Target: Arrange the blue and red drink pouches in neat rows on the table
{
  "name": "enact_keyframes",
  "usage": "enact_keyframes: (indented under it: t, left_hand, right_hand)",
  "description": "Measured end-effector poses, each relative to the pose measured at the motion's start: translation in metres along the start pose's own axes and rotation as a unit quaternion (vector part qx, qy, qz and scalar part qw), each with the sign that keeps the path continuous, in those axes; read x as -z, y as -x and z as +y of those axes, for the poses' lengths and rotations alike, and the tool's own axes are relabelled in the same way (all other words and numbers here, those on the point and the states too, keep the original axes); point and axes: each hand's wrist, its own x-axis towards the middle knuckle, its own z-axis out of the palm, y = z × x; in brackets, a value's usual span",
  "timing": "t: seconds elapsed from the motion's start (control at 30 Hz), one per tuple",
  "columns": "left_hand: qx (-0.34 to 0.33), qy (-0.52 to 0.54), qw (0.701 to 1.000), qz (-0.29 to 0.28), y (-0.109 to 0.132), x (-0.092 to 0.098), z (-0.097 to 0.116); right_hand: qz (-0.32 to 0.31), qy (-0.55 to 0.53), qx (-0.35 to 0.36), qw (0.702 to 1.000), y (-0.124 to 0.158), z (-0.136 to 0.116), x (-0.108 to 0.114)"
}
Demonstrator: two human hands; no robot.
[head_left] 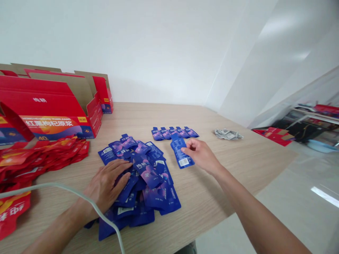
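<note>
Between the thumb and fingers of my right hand (200, 154) is a blue pouch (180, 151), its back with small print and a barcode facing me. It is held above the table, just in front of a row of several blue pouches (176, 133) that overlap side by side. My left hand (108, 183) lies on the left side of a loose heap of blue pouches (148, 176), fingers stretched out and the thumb apart. What lies under its palm is hidden.
Open red cartons (53, 106) stand at the back left, with a pile of red pouches (47, 158) before them. A white cable (79, 194) crosses the lower left. Folded printed papers (227, 134) lie on the wooden table (227, 116) at right. A white wall (159, 53) rises behind.
</note>
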Motion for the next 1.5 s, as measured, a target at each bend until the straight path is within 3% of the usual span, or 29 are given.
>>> enact_keyframes:
  t: [0.03, 0.1, 0.2, 0.37, 0.6, 0.83, 1.13, 1.5]
  left_hand:
    - [0.003, 0.002, 1.0, 0.005, 0.0, 0.0, 0.0]
    - [0.016, 0.005, 1.0, 0.025, 0.002, -0.002, 0.002]
    - [0.018, 0.006, 0.999, 0.033, 0.004, -0.005, 0.002]
    - [0.003, 0.0, 1.0, 0.019, 0.005, -0.008, -0.007]
    - [0.01, -0.021, 1.0, 0.014, 0.007, -0.005, -0.007]
    - [-0.04, -0.019, 0.999, 0.013, 0.003, 0.007, -0.002]
    - [-0.041, -0.019, 0.999, 0.022, 0.005, 0.006, -0.003]
    - [-0.052, -0.031, 0.998, 0.031, 0.007, 0.002, -0.005]
  right_hand:
    - [0.03, 0.093, 0.021, 0.995, 0.0, 0.002, 0.01]
    - [0.056, 0.28, 0.046, 0.957, 0.004, 0.008, 0.022]
    - [0.041, 0.393, 0.032, 0.918, 0.013, 0.021, 0.016]
    - [0.02, 0.421, -0.002, 0.907, 0.024, 0.042, -0.003]
    - [0.055, 0.348, -0.045, 0.935, 0.027, 0.087, 0.023]
    - [0.13, 0.342, -0.066, 0.928, 0.001, 0.122, 0.033]
    - [0.155, 0.368, -0.08, 0.913, -0.043, 0.132, 0.038]
    - [0.157, 0.377, -0.081, 0.909, -0.055, 0.141, 0.035]
